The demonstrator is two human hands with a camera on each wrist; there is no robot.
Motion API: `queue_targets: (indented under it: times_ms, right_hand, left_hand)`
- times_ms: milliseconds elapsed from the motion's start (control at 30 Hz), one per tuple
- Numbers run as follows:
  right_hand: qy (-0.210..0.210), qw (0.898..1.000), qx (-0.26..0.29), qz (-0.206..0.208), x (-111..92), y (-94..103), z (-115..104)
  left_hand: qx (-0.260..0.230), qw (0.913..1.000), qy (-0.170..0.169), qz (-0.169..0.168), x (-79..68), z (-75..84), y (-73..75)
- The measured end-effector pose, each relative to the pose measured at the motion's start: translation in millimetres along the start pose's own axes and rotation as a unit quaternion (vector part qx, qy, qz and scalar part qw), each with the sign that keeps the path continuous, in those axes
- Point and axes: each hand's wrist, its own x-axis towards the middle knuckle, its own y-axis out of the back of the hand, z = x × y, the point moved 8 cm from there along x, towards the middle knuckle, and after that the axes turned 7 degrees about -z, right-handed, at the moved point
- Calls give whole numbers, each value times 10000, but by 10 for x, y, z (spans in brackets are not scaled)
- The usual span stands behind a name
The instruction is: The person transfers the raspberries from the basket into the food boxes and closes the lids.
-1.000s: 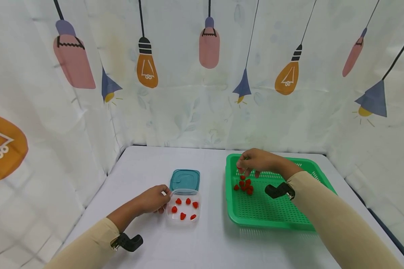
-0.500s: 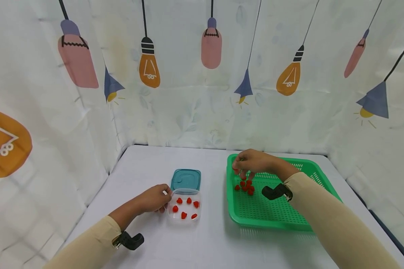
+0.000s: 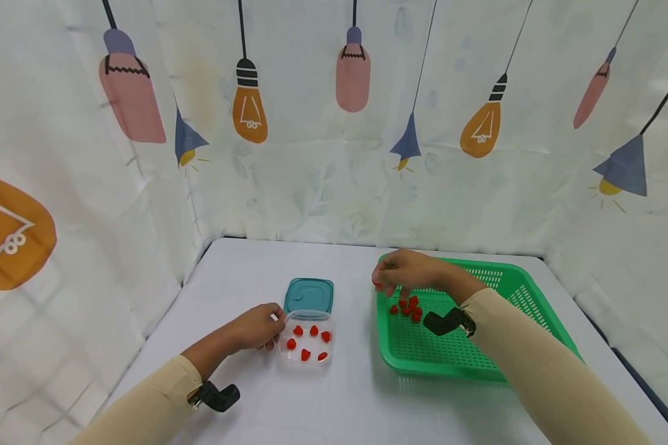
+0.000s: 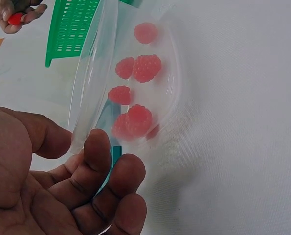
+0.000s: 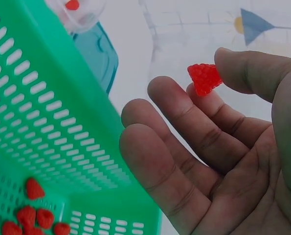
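Note:
A raspberry (image 5: 204, 78) is pinched between the thumb and index finger of my right hand (image 3: 411, 271), above the left rim of the green basket (image 3: 445, 371). Several loose raspberries (image 3: 407, 309) lie on the basket floor below that hand. My left hand (image 3: 258, 326) pinches the left rim of a clear plastic container (image 4: 172, 93), thumb on one side and index finger on the other. Inside the container several raspberries (image 4: 146, 68) sit spaced apart, blurred through its wall in the left wrist view.
Behind the container lies a teal lid (image 3: 309, 295), flat on the white table (image 3: 345, 408). A patterned curtain (image 3: 289, 204) hangs behind the table and along both sides. A black wrist camera (image 3: 449, 321) is strapped to the right sleeve.
My right hand has moved left with the raspberry, from over the basket's inside to its left rim. The left hand keeps its hold on the container.

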Motion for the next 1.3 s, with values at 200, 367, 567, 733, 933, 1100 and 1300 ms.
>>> queue_targets:
  times_ms: [200, 367, 567, 733, 933, 1100, 1300]
  right_hand:
    - [42, 9999, 4, -149, 91, -122, -76]
    - [94, 9997, -55, -240, 155, -224, -161]
    - [116, 9994, -191, -275, 227, -325, -277]
    - [157, 9990, -217, -367, 293, -425, -358]
    - [247, 9982, -311, -447, 362, -517, -413]
    - [299, 9976, -368, -500, 398, -575, -460]
    - [407, 9964, -428, -608, 453, -665, -535]
  left_hand:
    - [21, 10000, -24, 10, -10, 13, -1]
    - [15, 10000, 17, 0, -3, -11, -5]
    - [-4, 10000, 5, -4, -1, -13, -2]
    - [5, 10000, -25, -7, 2, -6, -2]
    - [-32, 10000, -13, -19, 8, -8, -10]
    - [-32, 10000, -12, -14, 4, -2, -7]
    - [-33, 10000, -23, -12, -4, 4, -4]
